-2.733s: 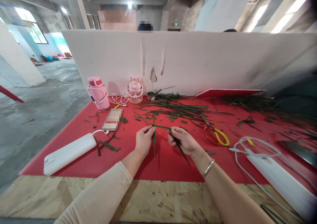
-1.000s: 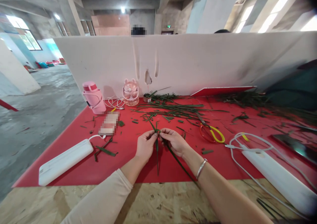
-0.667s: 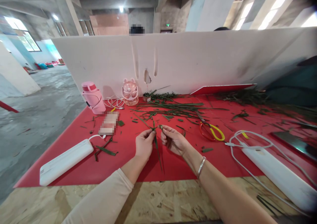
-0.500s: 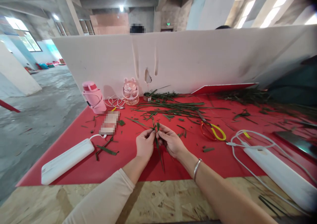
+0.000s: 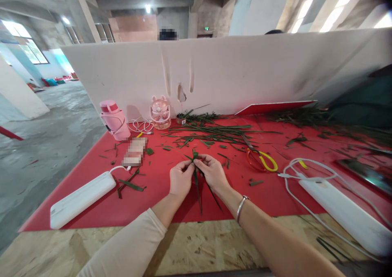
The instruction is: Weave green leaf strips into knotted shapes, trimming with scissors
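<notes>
Between my two hands is a small knot of green leaf strips (image 5: 195, 155), with two long ends hanging down toward me. My left hand (image 5: 181, 178) pinches it from the left, thumb against fingers. From the other side my right hand (image 5: 212, 171) grips it too, the thumb pressed close to the left one. How the strips cross inside the fingers is hidden. Beyond the hands lies a loose pile of long green strips (image 5: 214, 133) on the red table cover (image 5: 159, 203). Scissors (image 5: 260, 156) with red and yellow handles lie to the right.
A pink bottle (image 5: 114, 120), a clear pink jug (image 5: 160, 114) and a small round tin (image 5: 181, 119) stand along the white partition (image 5: 128, 73). White power banks lie left (image 5: 82, 199) and right (image 5: 346, 211) with cables. A phone (image 5: 364, 175) is at far right.
My hands have drawn together around the strips. A second long end now hangs below my right hand, and the strip that pointed away to the upper left no longer shows. The view has shifted slightly.
</notes>
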`<state>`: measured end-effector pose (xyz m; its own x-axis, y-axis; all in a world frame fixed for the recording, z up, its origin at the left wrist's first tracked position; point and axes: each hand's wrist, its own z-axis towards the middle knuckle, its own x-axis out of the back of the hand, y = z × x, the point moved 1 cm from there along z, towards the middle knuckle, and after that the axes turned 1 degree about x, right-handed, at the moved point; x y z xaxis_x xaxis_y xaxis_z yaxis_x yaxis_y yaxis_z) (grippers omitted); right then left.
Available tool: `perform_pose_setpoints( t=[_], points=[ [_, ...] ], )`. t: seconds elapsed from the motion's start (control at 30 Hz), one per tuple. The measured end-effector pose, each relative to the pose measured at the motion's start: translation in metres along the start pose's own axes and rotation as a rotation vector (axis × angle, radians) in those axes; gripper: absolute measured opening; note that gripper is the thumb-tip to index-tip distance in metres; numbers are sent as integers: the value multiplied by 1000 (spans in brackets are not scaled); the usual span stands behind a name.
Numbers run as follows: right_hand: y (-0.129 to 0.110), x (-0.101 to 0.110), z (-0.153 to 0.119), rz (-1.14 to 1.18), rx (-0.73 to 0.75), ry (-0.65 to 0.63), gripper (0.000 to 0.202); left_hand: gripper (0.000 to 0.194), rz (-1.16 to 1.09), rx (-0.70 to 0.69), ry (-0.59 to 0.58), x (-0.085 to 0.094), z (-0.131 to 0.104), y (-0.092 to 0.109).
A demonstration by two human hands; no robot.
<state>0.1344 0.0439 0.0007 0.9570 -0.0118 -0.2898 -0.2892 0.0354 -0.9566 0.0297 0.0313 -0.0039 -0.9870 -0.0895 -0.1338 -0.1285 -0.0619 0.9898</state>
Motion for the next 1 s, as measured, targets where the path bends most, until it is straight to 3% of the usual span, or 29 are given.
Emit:
perform_pose_setpoints(
  t=[0.17, 0.3, 0.37, 0.6, 0.7, 0.77, 0.83, 0.9, 1.0],
  points=[
    [-3, -1, -4, -167, 164, 73, 19, 27, -29, -8, 4, 0, 0, 0],
    [-4, -2, -3, -225, 180, 59, 19, 26, -46, 6, -24, 0, 0, -1],
    [-5, 0, -1, -202, 121, -16, 23, 26, -79, 30, 14, 1, 2, -4],
    [-25, 25, 0, -90, -355, -506, 35, 30, -116, 50, 143, 10, 15, -15],
    [-30, 30, -3, 95, -397, -624, 31, 29, -62, 30, 149, 10, 15, -13],
    [-28, 28, -1, 213, -297, -507, 30, 28, -6, 5, 115, 8, 12, -8],
    [-22, 23, 4, 191, -151, -280, 31, 28, 47, -18, 81, 6, 7, -4],
    [-16, 17, 7, 25, 9, -112, 28, 27, 94, -47, 52, 4, 3, 0],
    [-12, 11, 8, -242, 235, -14, 18, 26, 130, -84, 22, 1, -1, 1]
  ],
)
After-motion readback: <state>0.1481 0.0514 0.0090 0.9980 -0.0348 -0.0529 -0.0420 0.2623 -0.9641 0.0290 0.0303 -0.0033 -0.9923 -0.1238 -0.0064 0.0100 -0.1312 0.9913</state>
